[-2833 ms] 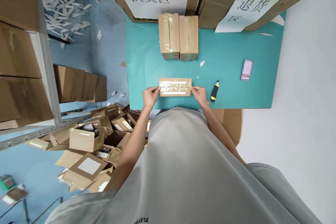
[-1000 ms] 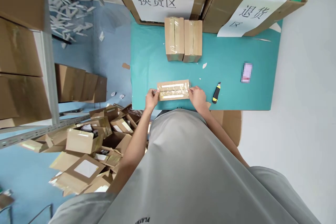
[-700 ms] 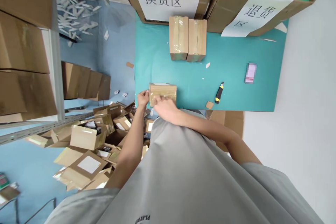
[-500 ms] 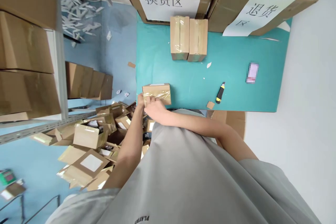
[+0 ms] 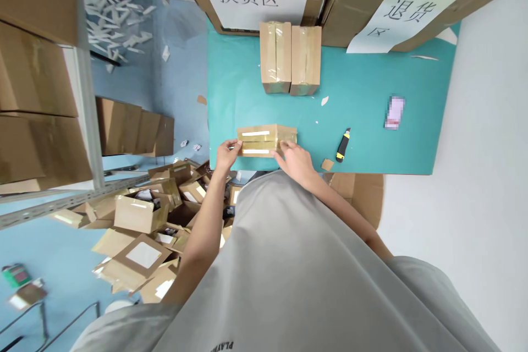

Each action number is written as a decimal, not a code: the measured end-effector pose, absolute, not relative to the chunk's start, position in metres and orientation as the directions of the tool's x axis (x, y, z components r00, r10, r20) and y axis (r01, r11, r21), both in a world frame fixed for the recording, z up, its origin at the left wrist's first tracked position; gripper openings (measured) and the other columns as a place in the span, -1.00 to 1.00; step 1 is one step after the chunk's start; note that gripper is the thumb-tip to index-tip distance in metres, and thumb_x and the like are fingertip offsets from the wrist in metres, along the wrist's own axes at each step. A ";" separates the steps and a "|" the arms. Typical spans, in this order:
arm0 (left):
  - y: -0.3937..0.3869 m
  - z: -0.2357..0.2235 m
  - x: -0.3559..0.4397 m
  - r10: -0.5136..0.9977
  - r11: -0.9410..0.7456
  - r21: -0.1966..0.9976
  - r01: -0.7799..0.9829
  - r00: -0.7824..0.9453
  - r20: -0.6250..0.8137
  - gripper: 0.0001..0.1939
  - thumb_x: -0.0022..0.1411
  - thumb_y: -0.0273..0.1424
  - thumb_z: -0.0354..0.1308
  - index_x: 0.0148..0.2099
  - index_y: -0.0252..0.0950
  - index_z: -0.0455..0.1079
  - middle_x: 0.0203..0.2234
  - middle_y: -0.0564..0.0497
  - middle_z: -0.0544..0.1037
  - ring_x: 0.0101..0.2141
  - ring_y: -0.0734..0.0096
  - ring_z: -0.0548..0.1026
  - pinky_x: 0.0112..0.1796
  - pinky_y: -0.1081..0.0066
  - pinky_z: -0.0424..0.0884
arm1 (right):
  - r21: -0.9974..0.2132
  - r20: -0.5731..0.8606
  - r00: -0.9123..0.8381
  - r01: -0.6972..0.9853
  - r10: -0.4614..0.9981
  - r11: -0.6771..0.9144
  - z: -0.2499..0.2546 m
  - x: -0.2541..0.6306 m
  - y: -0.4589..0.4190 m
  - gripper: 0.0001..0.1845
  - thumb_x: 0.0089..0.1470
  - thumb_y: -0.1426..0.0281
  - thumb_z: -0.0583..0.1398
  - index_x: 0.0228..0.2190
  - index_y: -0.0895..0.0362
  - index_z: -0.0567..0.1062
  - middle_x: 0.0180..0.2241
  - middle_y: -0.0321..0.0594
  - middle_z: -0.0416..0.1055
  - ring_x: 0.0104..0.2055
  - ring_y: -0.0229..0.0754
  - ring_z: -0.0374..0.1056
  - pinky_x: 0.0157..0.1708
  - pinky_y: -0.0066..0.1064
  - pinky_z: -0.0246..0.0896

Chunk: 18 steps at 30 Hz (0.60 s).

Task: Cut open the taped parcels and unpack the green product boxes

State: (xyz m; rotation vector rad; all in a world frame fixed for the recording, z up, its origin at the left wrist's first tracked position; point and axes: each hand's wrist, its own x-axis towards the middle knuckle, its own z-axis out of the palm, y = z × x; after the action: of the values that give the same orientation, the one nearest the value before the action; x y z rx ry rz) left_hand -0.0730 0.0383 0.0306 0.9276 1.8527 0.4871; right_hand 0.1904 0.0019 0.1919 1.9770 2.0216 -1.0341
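A small cardboard box (image 5: 259, 141), sealed with shiny tape, lies near the front left edge of the green table (image 5: 363, 93). My left hand (image 5: 227, 155) pinches its left end between thumb and fingers. At the box's right part, my right hand (image 5: 296, 161) grips it with thumb and fingertips. To the right lies a black and yellow utility knife (image 5: 342, 145), beside a small cardboard scrap (image 5: 327, 165). Two taped cardboard boxes (image 5: 275, 58) stand side by side farther back.
Two large cartons with paper signs, an exchange carton (image 5: 317, 8) and a returns carton (image 5: 338, 22), stand at the back. A blurred-out pinkish item (image 5: 395, 113) lies at right. Opened boxes (image 5: 138, 212) heap on the floor at left, below a shelf (image 5: 95, 121) of cartons.
The box has turned and shifted right, so its taped seam faces up. My right hand has moved from its left side to its right part; my left hand now pinches the left end.
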 end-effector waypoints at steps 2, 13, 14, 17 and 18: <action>0.040 0.037 -0.059 0.772 0.627 0.679 0.382 -0.186 -0.608 -0.55 0.30 -0.09 0.40 -0.01 -0.38 0.62 -0.06 -0.24 0.75 -0.10 0.11 0.67 0.02 0.23 0.60 | -0.333 -0.565 -0.012 0.918 0.825 -0.215 0.175 0.213 -0.004 -0.43 0.63 0.10 0.05 0.22 0.24 0.62 0.20 0.18 0.59 0.13 0.13 0.61 0.07 -0.26 0.42; 0.031 0.142 0.035 0.835 0.227 0.566 0.793 0.141 -0.532 -0.58 0.51 -0.21 0.19 0.25 -0.27 0.61 0.11 -0.25 0.70 0.01 -0.04 0.70 0.16 0.12 0.54 | -0.417 -0.607 0.201 0.743 0.769 -0.524 0.065 0.321 -0.023 -0.49 0.50 0.15 0.11 -0.44 0.09 0.59 -0.34 -0.04 0.65 -0.24 0.01 0.53 -0.26 -0.34 0.16; 0.027 0.157 0.045 0.824 0.173 0.566 0.806 0.197 -0.531 -0.54 0.52 -0.21 0.17 0.33 -0.26 0.56 0.13 -0.26 0.68 0.04 -0.05 0.70 0.17 0.11 0.54 | -0.451 -0.595 0.215 0.709 0.774 -0.543 0.059 0.331 -0.028 -0.49 0.48 0.14 0.12 -0.48 0.09 0.55 -0.39 -0.07 0.61 -0.27 -0.01 0.50 -0.27 -0.35 0.16; 0.013 0.196 0.086 0.734 -0.029 0.648 0.761 0.456 -0.503 -0.35 0.57 -0.12 0.13 0.56 -0.25 0.31 0.27 -0.28 0.60 0.21 -0.08 0.63 0.25 0.10 0.50 | -0.563 -0.578 0.261 0.558 0.773 -0.609 0.044 0.360 -0.041 -0.50 0.39 0.10 0.13 -0.54 0.06 0.46 -0.53 -0.16 0.48 -0.32 -0.03 0.43 -0.27 -0.36 0.24; 0.008 0.205 0.102 0.674 -0.089 0.678 0.730 0.545 -0.499 -0.34 0.59 -0.12 0.11 0.58 -0.25 0.26 0.32 -0.28 0.57 0.27 -0.07 0.60 0.28 0.11 0.48 | -0.586 -0.582 0.268 0.516 0.768 -0.625 0.041 0.367 -0.044 -0.51 0.37 0.08 0.14 -0.54 0.06 0.46 -0.54 -0.18 0.45 -0.32 -0.03 0.42 -0.27 -0.35 0.28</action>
State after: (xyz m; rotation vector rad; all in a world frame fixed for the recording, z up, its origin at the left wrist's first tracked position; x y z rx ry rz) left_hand 0.1017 0.0078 0.2046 1.7995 1.1616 -0.0714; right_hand 0.3670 -0.0440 0.0408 2.7120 1.4169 -1.5406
